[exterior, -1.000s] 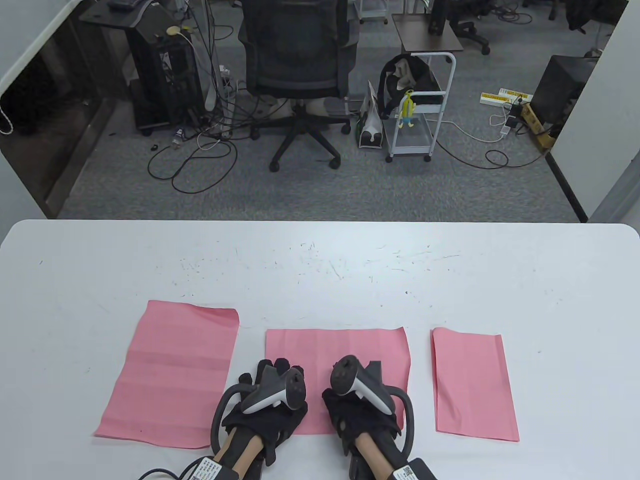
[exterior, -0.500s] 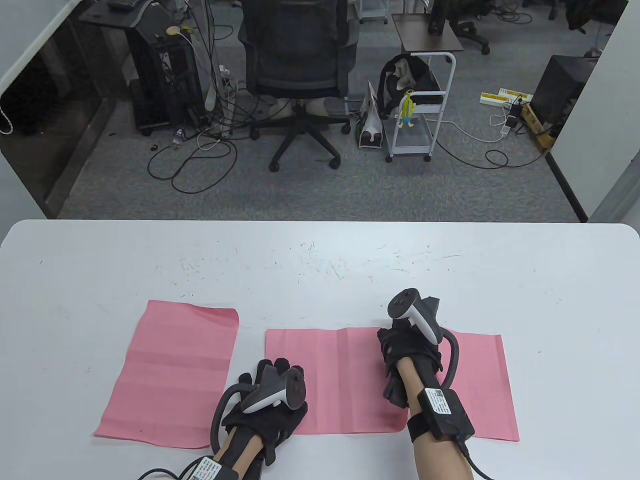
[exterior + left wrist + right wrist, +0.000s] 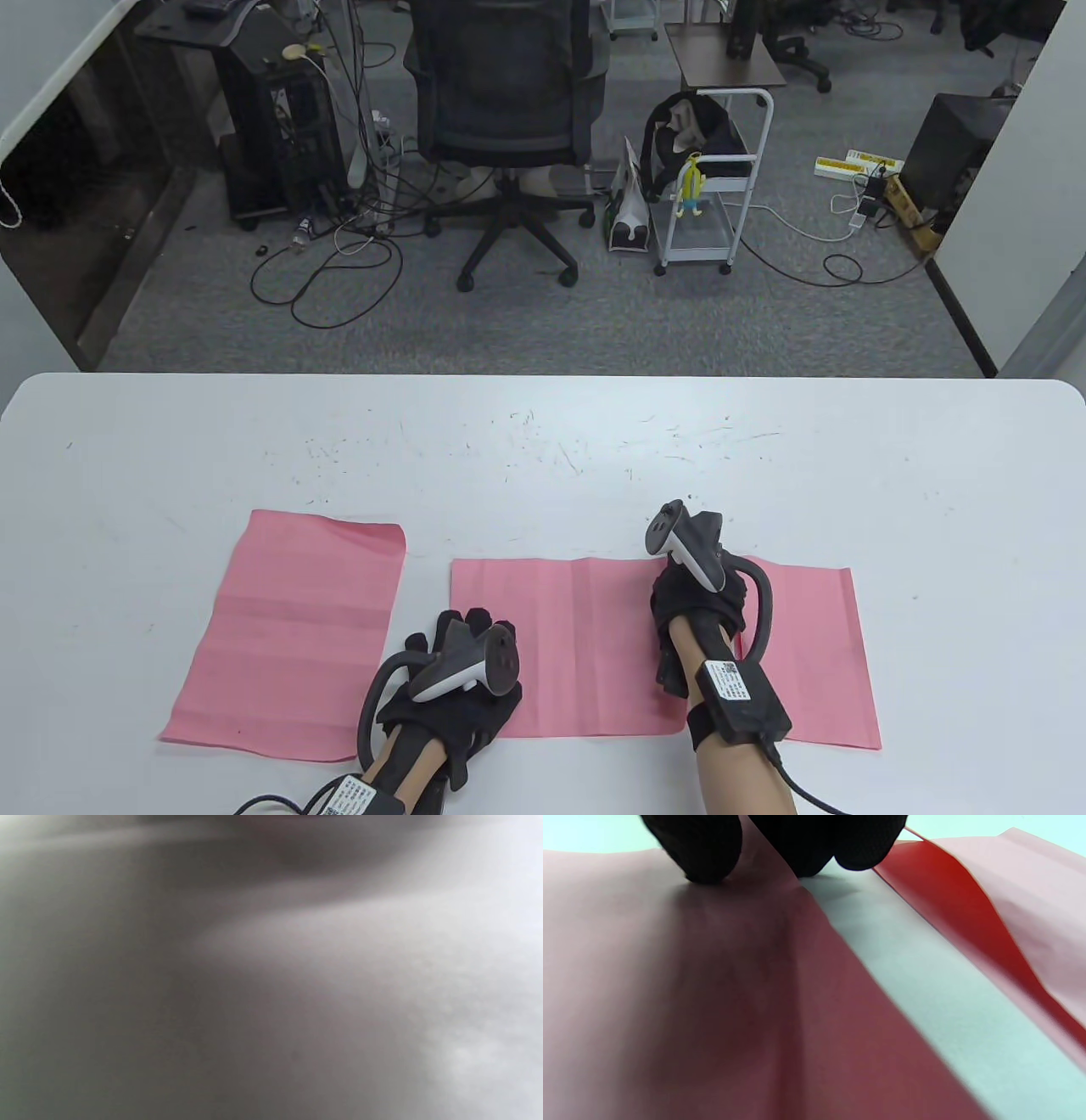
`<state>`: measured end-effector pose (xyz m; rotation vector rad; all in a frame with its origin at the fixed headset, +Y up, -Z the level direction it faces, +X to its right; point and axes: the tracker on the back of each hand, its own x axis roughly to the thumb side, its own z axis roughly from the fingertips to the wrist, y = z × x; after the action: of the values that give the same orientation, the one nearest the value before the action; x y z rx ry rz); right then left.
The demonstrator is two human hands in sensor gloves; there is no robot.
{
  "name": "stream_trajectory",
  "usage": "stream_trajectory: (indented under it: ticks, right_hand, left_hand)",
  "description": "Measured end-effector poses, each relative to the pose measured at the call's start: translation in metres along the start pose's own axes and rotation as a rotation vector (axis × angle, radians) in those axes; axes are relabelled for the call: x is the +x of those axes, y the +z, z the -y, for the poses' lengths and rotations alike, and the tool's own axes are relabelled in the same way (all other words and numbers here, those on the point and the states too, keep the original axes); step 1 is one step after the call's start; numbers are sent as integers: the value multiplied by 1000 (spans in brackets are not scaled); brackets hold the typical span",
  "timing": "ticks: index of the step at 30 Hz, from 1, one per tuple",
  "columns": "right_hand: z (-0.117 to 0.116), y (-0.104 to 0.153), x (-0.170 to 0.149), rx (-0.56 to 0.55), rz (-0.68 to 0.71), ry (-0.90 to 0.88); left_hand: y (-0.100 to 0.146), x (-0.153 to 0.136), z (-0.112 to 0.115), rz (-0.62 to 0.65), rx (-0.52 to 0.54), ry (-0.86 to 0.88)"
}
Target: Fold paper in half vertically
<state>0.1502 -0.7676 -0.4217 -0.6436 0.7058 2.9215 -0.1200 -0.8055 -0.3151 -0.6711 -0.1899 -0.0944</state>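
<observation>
Table view: middle pink sheet (image 3: 577, 645) lies flat on the white table (image 3: 543, 441), left hand (image 3: 454, 679) spread flat on its near-left corner, right hand (image 3: 696, 594) at its far-right corner, grip hidden | Left wrist view: blur only | Right wrist view: gloved fingertips (image 3: 704, 853) press down on that sheet's corner, folded pink sheet (image 3: 1009, 899) just beside.

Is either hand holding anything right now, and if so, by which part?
The right hand touches the middle pink sheet at its far right corner; whether it pinches the corner cannot be told. The left hand rests on that sheet's near left part.
</observation>
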Motion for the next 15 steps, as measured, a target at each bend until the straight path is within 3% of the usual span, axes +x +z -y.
stream_trajectory:
  ticks: [5,11,15]
  right_hand:
    - [7,-4,-19,130,56,-242]
    - [2,-10,-55,492,229,-896]
    - [-7,-8,-64,595,295,-1024]
  left_hand:
    - [0,0,0,0,-1,1]
    - [1,0,-1,0,-3,2]
    - [1,0,-1,0,-4,2]
